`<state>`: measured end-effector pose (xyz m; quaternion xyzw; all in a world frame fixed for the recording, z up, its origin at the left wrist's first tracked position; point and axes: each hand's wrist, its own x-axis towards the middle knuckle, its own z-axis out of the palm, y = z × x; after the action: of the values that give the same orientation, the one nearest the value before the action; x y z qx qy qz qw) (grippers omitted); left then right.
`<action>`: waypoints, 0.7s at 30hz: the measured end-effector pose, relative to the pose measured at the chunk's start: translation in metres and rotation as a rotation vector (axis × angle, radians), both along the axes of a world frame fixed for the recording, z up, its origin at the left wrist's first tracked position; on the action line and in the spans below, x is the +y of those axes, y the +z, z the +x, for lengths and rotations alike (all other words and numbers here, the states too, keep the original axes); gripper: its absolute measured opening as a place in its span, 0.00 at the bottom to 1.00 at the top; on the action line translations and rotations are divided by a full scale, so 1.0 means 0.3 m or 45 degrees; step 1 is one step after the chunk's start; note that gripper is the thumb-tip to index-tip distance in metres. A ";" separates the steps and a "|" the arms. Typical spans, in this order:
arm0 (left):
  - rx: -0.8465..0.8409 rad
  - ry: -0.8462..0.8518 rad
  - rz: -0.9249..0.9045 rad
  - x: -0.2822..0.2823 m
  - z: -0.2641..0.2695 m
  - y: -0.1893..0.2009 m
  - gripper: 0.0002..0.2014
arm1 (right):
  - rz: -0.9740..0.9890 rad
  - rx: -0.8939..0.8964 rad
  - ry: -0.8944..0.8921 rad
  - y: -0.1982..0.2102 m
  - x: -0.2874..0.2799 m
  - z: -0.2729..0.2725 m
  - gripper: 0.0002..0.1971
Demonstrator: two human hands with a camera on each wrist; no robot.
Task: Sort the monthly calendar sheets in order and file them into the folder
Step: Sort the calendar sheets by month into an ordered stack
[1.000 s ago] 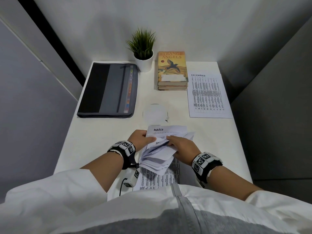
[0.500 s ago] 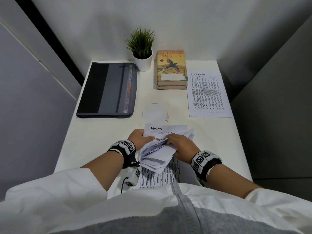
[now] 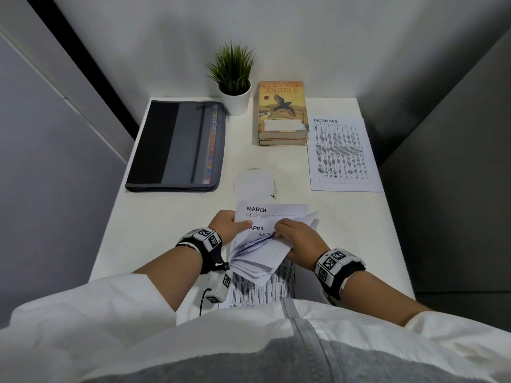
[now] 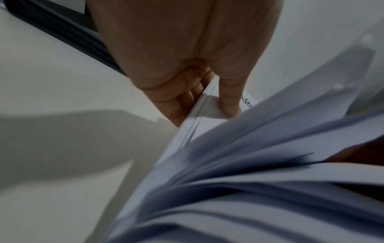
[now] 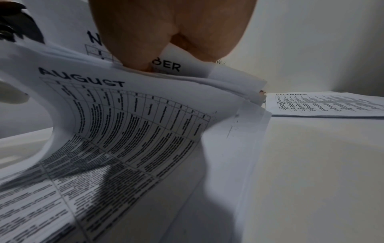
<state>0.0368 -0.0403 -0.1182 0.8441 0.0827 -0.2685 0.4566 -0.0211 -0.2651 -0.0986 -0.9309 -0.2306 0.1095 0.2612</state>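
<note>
A stack of white calendar sheets [image 3: 272, 217] lies near the table's front edge, its near ends curled up and fanned. MARCH, APRIL and part of NOVEMBER show at the top. My left hand [image 3: 228, 223] pinches the stack's left edge [image 4: 209, 105], thumb on top. My right hand [image 3: 297, 239] grips the lifted sheets, thumb pressed between the AUGUST sheet [image 5: 129, 118] and the NOVEMBER sheet [image 5: 172, 65]. A DECEMBER sheet [image 3: 341, 153] lies apart at the right. The dark grey folder [image 3: 177, 146] lies closed at the back left.
A potted plant [image 3: 233, 81] and a stack of books [image 3: 282, 111] stand at the back of the white table [image 3: 166, 217]. A clear round object [image 3: 254, 183] sits just beyond the sheets. Grey walls close in on both sides.
The right hand has leafed further through the stack: SEPTEMBER, then AUGUST showed under MARCH, and now APRIL and NOVEMBER show. Both hands stay in place.
</note>
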 end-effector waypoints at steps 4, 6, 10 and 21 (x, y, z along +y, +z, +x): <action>-0.029 0.009 -0.077 -0.013 -0.008 -0.005 0.14 | 0.043 -0.024 0.003 0.004 0.003 0.002 0.08; -0.020 0.012 -0.090 -0.014 -0.008 -0.011 0.12 | 0.031 -0.031 0.014 -0.002 0.004 0.001 0.06; -0.004 0.068 -0.043 0.002 -0.004 -0.013 0.13 | 0.021 -0.053 -0.002 -0.008 -0.001 -0.009 0.07; -0.046 0.047 -0.115 -0.011 -0.011 -0.018 0.10 | 0.062 -0.088 0.028 0.001 0.009 -0.010 0.09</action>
<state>0.0334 -0.0437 -0.1236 0.8258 0.0780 -0.2481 0.5005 -0.0240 -0.2624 -0.0982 -0.9249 -0.2522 0.0743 0.2746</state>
